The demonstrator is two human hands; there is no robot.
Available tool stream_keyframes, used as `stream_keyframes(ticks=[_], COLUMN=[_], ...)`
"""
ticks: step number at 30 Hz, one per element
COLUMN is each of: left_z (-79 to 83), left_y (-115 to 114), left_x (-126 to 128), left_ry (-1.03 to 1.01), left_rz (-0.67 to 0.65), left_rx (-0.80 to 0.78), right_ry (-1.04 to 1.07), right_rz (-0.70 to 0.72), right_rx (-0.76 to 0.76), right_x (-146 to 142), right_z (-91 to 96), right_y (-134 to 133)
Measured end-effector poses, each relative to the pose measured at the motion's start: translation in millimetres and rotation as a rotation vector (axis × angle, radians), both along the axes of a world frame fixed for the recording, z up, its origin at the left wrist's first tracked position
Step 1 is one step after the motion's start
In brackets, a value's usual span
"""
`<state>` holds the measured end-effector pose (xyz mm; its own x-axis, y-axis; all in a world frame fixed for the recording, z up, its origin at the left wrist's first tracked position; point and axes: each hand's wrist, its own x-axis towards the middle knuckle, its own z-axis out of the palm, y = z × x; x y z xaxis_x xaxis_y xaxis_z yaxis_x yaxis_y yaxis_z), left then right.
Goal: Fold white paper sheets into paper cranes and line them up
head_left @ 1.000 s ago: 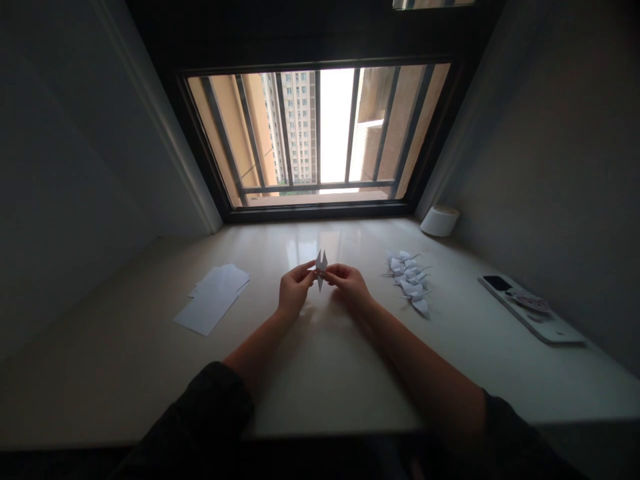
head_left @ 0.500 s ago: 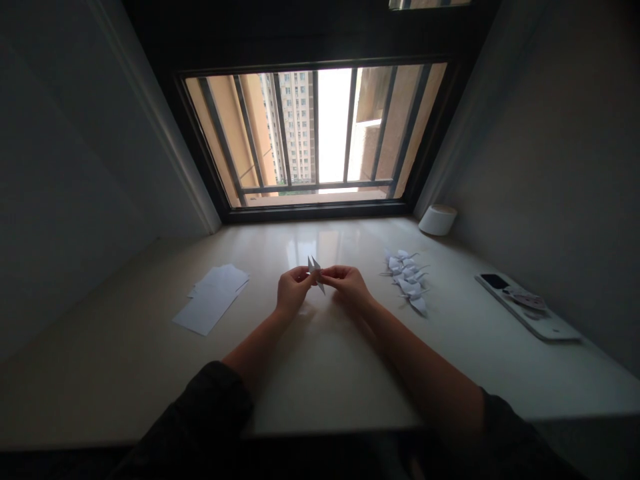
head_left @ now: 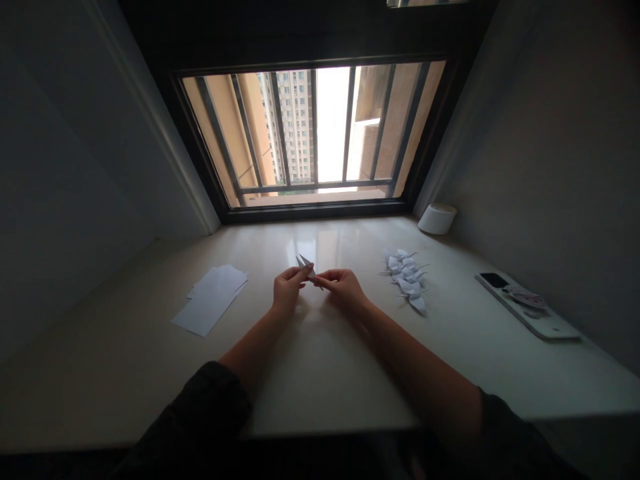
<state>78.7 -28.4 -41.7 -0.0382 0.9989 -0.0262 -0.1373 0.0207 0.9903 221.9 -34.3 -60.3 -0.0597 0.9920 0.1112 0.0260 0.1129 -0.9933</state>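
A small folded white paper piece (head_left: 306, 267) is pinched between both of my hands above the middle of a pale table (head_left: 320, 373). My left hand (head_left: 286, 289) grips its left side with closed fingers. My right hand (head_left: 343, 288) holds its right side, fingers curled. The paper's pointed tips lean up and to the left. To the right of my hands lies a cluster of several finished folded paper cranes (head_left: 407, 279).
A stack of flat white paper sheets (head_left: 210, 300) lies to the left. A white phone with something on it (head_left: 526, 303) rests at the right, by the wall. A white round container (head_left: 437, 219) stands near the barred window (head_left: 310, 133).
The folded paper has tilted from upright to leaning left, and both hands have shifted slightly left with it.
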Motion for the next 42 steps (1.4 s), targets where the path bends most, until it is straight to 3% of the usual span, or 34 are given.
stream_keyframes(ticks=[8, 15, 28, 34, 42], left_z=[-3.3, -3.1, -3.6, -0.7, 1.9], left_y=[1.4, 2.6, 4.7, 3.6, 3.6], left_x=[-0.7, -2.1, -1.5, -1.1, -2.3], left_ry=[-0.001, 0.110, 0.057, -0.003, -0.060], left_rz=[0.037, 0.034, 0.039, 0.107, 0.097], left_rx=[-0.004, 0.143, 0.194, 0.166, 0.151], right_ry=[-0.019, -0.051, -0.044, -0.113, -0.113], right_rz=[0.026, 0.014, 0.031, 0.043, 0.065], right_rx=[0.042, 0.047, 0.050, 0.059, 0.045], right_x=[0.4, 0.0, -1.8, -2.8, -2.6], right_z=[2.4, 2.2, 5.3, 4.0, 5.5], right_y=[0.5, -1.7, -5.1, -5.5, -6.0])
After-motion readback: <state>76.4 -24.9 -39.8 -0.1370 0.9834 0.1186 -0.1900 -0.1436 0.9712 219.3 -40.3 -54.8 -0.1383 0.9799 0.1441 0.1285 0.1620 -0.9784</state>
